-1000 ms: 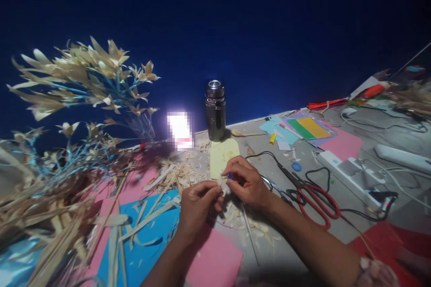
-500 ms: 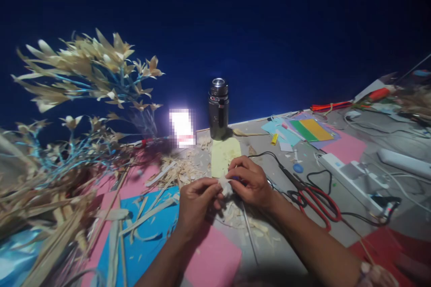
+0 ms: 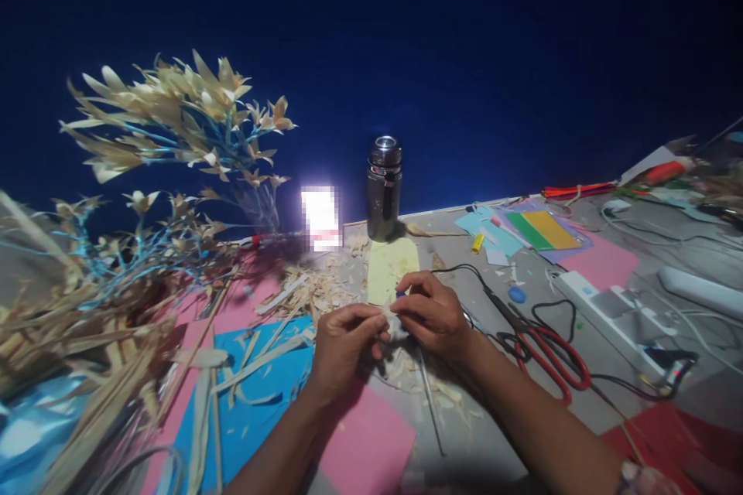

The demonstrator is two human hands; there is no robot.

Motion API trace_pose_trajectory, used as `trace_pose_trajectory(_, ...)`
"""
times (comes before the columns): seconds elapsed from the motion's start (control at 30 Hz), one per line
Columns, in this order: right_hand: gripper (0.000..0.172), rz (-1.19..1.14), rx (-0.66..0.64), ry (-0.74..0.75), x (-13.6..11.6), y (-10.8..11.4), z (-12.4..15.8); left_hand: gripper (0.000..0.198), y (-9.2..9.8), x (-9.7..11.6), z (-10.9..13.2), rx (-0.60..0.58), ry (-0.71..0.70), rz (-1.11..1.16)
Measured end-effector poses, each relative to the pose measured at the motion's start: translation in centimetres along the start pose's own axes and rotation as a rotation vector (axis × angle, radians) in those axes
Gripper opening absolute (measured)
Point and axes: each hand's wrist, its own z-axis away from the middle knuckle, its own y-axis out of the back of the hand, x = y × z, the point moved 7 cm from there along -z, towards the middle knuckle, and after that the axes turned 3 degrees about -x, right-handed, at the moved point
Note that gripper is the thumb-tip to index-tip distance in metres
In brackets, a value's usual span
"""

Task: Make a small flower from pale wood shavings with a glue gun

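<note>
My left hand (image 3: 350, 338) and my right hand (image 3: 434, 315) meet over the middle of the table, fingertips almost touching. Between them is a small pale husk piece (image 3: 391, 318), thin and whitish, pinched by the fingers of both hands; its exact shape is partly hidden. A bit of dark blue shows behind my right index finger, too small to name. Under the hands lie pale scraps (image 3: 458, 390) and a thin metal rod (image 3: 430, 406). Just beyond them is a pale yellow sheet (image 3: 393, 259).
A steel flask (image 3: 384, 189) stands behind the yellow sheet. To the left are dried-husk flowers (image 3: 174, 120) on blue stems, a blue sheet (image 3: 272, 360) and husk strips. Red-handled scissors (image 3: 549, 356), cables, a power strip (image 3: 609, 317) and coloured papers (image 3: 537, 228) lie right.
The view has turned slightly left, so the background things appear shifted right. Both hands keep their pinch on the husk piece, with only slight finger movement.
</note>
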Motion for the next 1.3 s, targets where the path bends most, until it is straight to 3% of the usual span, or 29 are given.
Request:
trace_pose_trajectory(0.23, 0.014, 0.004, 0.031, 0.009, -0.2, 0.1, 0.0, 0.019, 0.2, -0.7, -0.4, 0.001, 0.002, 0.061)
trace_pose_trajectory(0.57, 0.015, 0.033, 0.03, 0.003, -0.4, 0.2, -0.3, 0.018, 0.3, -0.1, 0.5, 0.105, -0.05, -0.058)
trace_pose_trajectory(0.77, 0.018, 0.048, 0.018, -0.01, -0.2, 0.1, -0.3, 0.011, 1.2, 0.5, 0.5, 0.18, -0.183, -0.212)
trace_pose_trajectory(0.87, 0.019, 0.058, 0.05, -0.051, 0.2, 0.2, -0.3, 0.008, 1.8, 0.8, 0.5, 0.257, -0.215, -0.205)
trace_pose_trajectory(1.0, 0.006, 0.072, 0.073, -0.148, 1.1, 0.4, -0.3, 0.009, 1.9, 0.9, 0.3, 0.293, -0.197, -0.177)
trace_pose_trajectory(1.3, 0.022, 0.057, 0.031, -0.421, 3.0, 0.2, 0.2, 0.026, 2.1, 1.2, 0.7, 0.249, -0.001, 0.005)
